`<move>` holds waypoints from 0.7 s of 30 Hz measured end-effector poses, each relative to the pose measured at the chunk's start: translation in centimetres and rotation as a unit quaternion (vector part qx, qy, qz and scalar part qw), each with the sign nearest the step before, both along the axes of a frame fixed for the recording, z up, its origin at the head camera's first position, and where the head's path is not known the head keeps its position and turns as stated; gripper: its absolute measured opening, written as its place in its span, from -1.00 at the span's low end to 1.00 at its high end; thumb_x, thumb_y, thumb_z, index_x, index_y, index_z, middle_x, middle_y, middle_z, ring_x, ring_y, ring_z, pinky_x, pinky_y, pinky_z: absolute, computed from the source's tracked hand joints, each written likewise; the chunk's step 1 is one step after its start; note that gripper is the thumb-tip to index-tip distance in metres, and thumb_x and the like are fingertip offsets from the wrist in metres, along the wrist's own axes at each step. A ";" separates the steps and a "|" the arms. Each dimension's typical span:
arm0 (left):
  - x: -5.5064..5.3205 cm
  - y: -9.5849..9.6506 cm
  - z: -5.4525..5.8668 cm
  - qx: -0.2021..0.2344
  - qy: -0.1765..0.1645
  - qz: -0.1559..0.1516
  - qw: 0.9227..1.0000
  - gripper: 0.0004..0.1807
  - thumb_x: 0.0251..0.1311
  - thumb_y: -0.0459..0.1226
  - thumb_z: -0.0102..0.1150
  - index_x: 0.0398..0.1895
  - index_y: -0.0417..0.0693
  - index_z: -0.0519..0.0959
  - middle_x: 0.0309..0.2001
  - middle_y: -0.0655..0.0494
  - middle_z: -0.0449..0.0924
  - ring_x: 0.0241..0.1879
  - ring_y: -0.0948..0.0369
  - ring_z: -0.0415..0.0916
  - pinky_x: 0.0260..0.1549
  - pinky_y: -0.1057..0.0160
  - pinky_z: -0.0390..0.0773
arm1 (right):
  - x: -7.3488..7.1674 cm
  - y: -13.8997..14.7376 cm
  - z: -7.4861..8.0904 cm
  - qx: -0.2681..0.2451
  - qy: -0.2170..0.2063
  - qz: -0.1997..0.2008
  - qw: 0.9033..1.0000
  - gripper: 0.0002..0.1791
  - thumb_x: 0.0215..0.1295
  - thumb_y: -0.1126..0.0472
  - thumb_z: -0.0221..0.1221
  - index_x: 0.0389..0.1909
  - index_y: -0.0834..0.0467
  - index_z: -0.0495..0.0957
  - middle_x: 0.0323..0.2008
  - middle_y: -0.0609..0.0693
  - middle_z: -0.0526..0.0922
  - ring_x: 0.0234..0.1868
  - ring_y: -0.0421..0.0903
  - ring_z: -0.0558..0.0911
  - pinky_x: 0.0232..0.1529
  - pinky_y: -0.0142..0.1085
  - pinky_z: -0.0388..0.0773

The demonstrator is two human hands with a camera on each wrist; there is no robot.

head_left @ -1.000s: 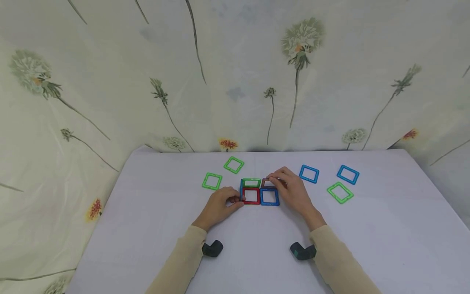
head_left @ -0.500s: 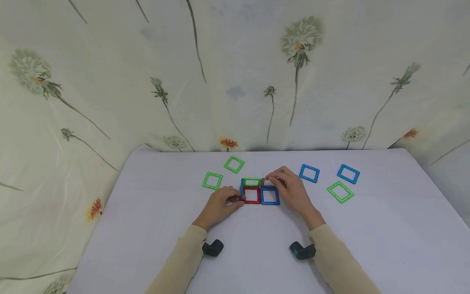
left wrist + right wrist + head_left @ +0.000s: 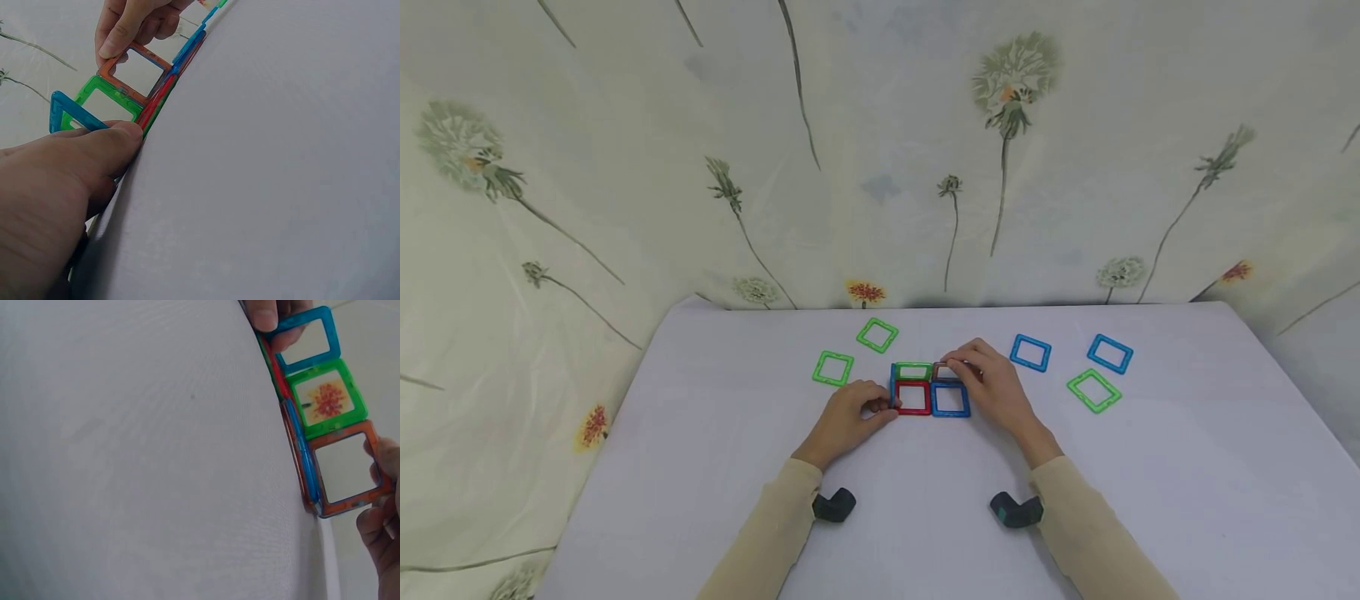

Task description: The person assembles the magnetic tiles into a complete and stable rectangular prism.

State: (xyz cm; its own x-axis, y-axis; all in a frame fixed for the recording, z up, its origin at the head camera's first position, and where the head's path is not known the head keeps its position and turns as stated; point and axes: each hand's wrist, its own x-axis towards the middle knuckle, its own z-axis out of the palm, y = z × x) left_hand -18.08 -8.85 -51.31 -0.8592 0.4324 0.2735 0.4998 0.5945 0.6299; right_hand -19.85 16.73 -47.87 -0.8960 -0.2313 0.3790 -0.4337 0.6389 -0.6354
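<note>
On the white table, a red square magnetic tile (image 3: 913, 412) and a blue one (image 3: 951, 414) lie flat side by side. Green and brownish edges show under them in the right wrist view. Behind the red one stands a green tile (image 3: 357, 400), and beside it an orange-brown tile (image 3: 341, 434) stands behind the blue one. A further blue tile (image 3: 74, 107) stands upright at the left end. My left hand (image 3: 848, 419) pinches this tile low at its near corner. My right hand (image 3: 992, 387) grips the orange-brown tile's outer top corner between thumb and fingers.
Two loose green tiles, one nearer (image 3: 828, 382) and one farther (image 3: 890, 342), lie left of the build. To the right lie two blue tiles (image 3: 1013, 347) and a green one (image 3: 1082, 399). A flower-patterned cloth (image 3: 880, 233) hangs behind the table's far edge.
</note>
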 end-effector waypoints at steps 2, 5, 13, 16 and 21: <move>0.0 0.0 0.0 0.000 -0.001 0.000 1.000 -0.84 0.12 -0.12 0.29 -0.26 0.08 0.62 -0.37 0.32 0.56 -0.33 0.40 0.42 -0.28 0.42 0.49 | 0.0 0.0 0.0 0.000 -0.001 -0.001 1.000 -0.84 0.34 0.14 0.12 -0.16 0.01 0.64 -0.23 -0.16 0.55 -0.28 -0.27 0.46 -0.28 -0.47 0.45; 0.0 0.0 0.1 -0.001 -0.003 0.001 1.000 -0.84 0.12 -0.12 0.29 -0.26 0.08 0.62 -0.37 0.32 0.56 -0.34 0.40 0.42 -0.29 0.42 0.49 | -0.1 0.0 0.0 0.001 -0.006 -0.004 1.000 -0.84 0.34 0.14 0.12 -0.15 0.01 0.63 -0.22 -0.17 0.55 -0.28 -0.27 0.45 -0.28 -0.47 0.45; 0.1 0.0 0.1 -0.004 -0.009 0.002 1.000 -0.84 0.13 -0.12 0.29 -0.25 0.08 0.62 -0.36 0.31 0.56 -0.33 0.40 0.42 -0.28 0.43 0.49 | 0.0 -0.1 -0.1 -0.007 -0.017 -0.003 1.000 -0.83 0.34 0.12 0.11 -0.13 -0.01 0.62 -0.21 -0.17 0.55 -0.29 -0.26 0.44 -0.30 -0.46 0.44; 0.1 0.1 0.1 -0.007 -0.008 0.003 1.000 -0.83 0.12 -0.12 0.29 -0.25 0.08 0.62 -0.36 0.31 0.56 -0.33 0.39 0.41 -0.28 0.42 0.48 | 0.0 0.0 -0.1 -0.005 -0.011 -0.003 1.000 -0.82 0.35 0.13 0.12 -0.09 0.00 0.60 -0.21 -0.15 0.55 -0.30 -0.25 0.43 -0.32 -0.48 0.43; 0.1 0.1 0.2 -0.006 -0.010 0.005 1.000 -0.83 0.12 -0.12 0.30 -0.25 0.08 0.62 -0.37 0.31 0.56 -0.33 0.38 0.41 -0.28 0.42 0.48 | 0.0 0.0 -0.1 -0.010 -0.008 -0.003 1.000 -0.80 0.34 0.16 0.12 -0.06 0.01 0.57 -0.21 -0.13 0.56 -0.29 -0.26 0.44 -0.30 -0.49 0.44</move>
State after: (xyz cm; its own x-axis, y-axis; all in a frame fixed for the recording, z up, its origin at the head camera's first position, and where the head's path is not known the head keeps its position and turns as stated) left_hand -18.00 -8.75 -51.10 -0.8692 0.4264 0.2505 0.4804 0.6079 0.6322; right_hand -19.87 16.74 -47.96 -0.9036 -0.2180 0.3687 -0.4190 0.6280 -0.6557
